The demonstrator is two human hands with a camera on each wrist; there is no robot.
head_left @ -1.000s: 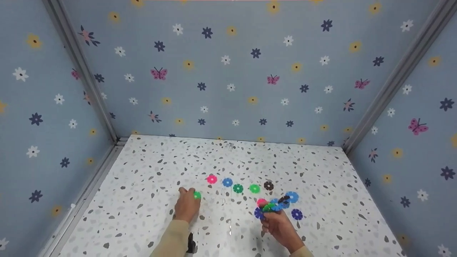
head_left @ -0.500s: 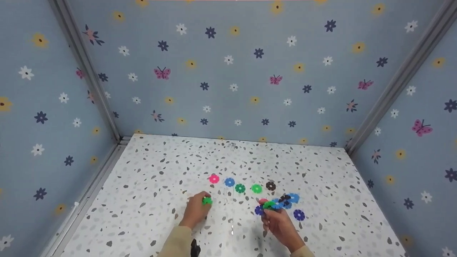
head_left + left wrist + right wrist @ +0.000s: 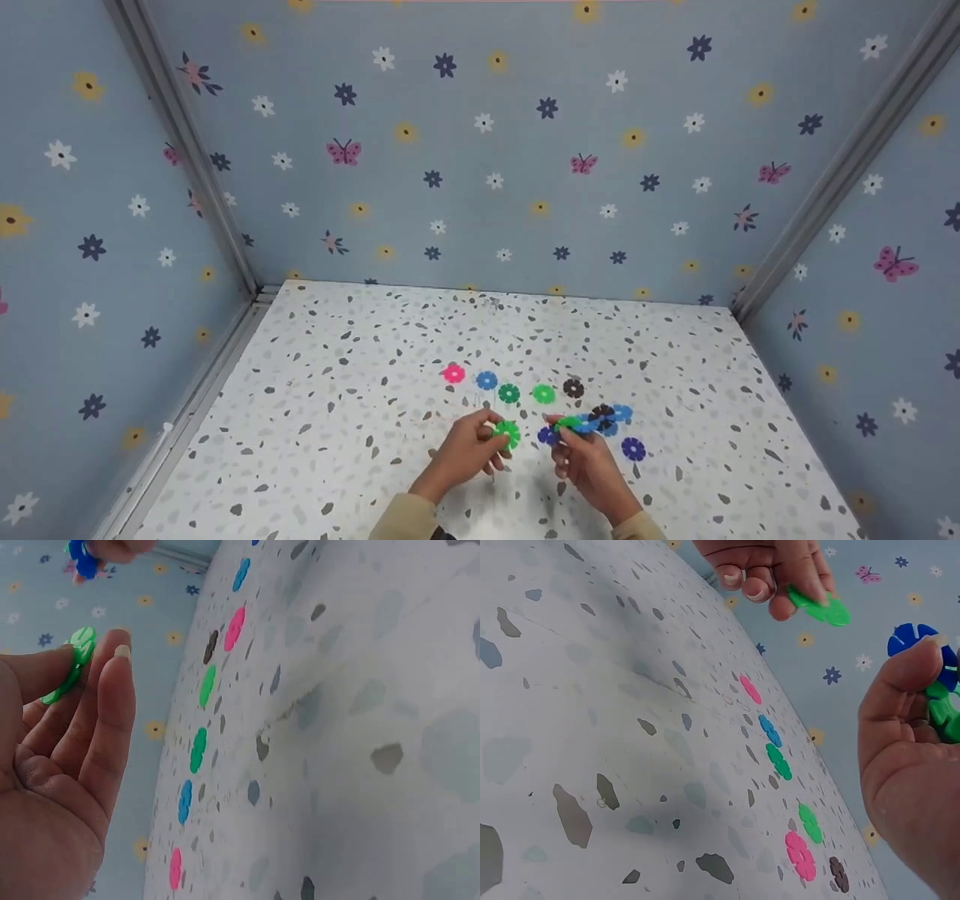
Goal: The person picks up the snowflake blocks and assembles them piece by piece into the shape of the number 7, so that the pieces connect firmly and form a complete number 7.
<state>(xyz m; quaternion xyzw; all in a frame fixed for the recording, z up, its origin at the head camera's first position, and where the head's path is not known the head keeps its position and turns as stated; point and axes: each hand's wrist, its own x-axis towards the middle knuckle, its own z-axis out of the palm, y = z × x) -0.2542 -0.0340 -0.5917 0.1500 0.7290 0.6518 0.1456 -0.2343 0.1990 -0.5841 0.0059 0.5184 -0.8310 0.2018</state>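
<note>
My left hand (image 3: 469, 450) pinches a light green notched flower disc (image 3: 508, 434) between thumb and fingers, raised off the table in the left wrist view. To its right, my right hand (image 3: 596, 469) holds a chain of interlocked flower discs. The chain shows a dark blue disc (image 3: 913, 641), a green disc (image 3: 568, 425), blue discs (image 3: 586, 424) and a dark brown disc (image 3: 601, 417). A small gap separates the two hands. Fingers hide part of the chain. Whether the blue disc (image 3: 622, 413) at its far end is joined, I cannot tell.
Loose on the speckled table (image 3: 360, 360) lie a pink disc (image 3: 454, 373), a blue disc (image 3: 487, 380), green discs (image 3: 544, 394), a brown disc (image 3: 574, 388), a dark blue disc (image 3: 633, 449) and another pink disc (image 3: 800, 855). Patterned panels (image 3: 495, 150) enclose the table.
My left hand has picked up the light green disc from the left and carried it rightward, close to my right hand. The right hand stays nearly in place; its chain's brown disc has turned face-on.
</note>
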